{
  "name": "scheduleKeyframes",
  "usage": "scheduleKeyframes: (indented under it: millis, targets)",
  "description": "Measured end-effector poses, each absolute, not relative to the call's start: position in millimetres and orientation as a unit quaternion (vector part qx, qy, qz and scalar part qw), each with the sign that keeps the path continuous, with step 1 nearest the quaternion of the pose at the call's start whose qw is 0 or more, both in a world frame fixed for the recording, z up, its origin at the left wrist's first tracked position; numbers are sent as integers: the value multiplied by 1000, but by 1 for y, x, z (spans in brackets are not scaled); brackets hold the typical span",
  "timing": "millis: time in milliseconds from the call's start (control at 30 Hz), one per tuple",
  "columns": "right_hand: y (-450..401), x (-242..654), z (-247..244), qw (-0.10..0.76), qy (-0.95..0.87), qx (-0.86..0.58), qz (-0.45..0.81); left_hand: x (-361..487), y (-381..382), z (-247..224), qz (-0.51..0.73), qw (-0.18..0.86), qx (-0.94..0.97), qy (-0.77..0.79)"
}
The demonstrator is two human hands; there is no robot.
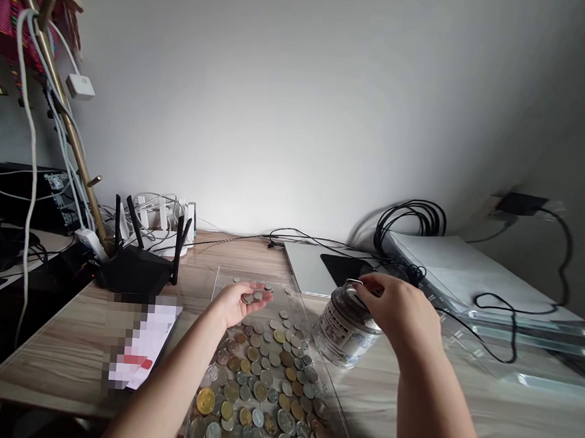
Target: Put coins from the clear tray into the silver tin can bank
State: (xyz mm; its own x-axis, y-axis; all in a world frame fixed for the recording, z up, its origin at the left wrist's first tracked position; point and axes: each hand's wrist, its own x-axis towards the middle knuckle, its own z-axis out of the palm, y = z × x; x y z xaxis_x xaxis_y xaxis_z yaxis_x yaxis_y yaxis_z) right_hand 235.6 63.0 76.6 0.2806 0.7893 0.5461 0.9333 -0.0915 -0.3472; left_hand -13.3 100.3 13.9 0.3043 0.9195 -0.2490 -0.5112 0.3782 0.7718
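Head | wooden desk | coin tray | white wall

You are at a home desk: a router, tangled cables, a closed laptop, plain wall.

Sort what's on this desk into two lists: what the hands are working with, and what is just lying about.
In use:
- left hand, palm up, a few coins in it
- right hand, on the rim of the tilted tin
- clear tray spread with coins

Lying about:
- router
- laptop
- coiled cable
- white papers
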Motion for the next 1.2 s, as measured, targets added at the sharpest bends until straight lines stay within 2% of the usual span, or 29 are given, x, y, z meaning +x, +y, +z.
scheduleKeyframes:
  millis: [100, 267, 400, 467, 600, 667, 800, 933, 1100, 1200]
  targets:
    - [61, 199, 72, 394, -659, -630, -120, -14, 102, 12, 473, 763, 288, 334]
    - [79, 139, 43, 279, -812, -506, 86, -14, 109, 3, 449, 788, 294, 300]
    - [93, 132, 24, 261, -809, -503, 160, -12, 110, 3, 407, 803, 294, 322]
    - [89, 141, 28, 288, -796, -514, 139, -13, 108, 4, 401, 805, 302, 316]
    - [65, 182, 58, 410, -704, -579, -5, -16, 104, 7, 398, 807, 327, 289]
    - [56, 209, 73, 435, -623, -647, -62, -17, 104, 7, 406, 802, 327, 291]
    - [54, 248, 85, 323, -552, -765, -75, -18, 105, 9, 419, 798, 315, 299]
    - [60, 251, 82, 259, -579, -771, -57, -18, 105, 9, 420, 794, 317, 304]
    - [60, 245, 81, 235, -584, -774, -67, -19, 106, 8, 437, 790, 313, 295]
    - [57, 226, 77, 319, -590, -728, -144, -19, 106, 7, 444, 796, 299, 284]
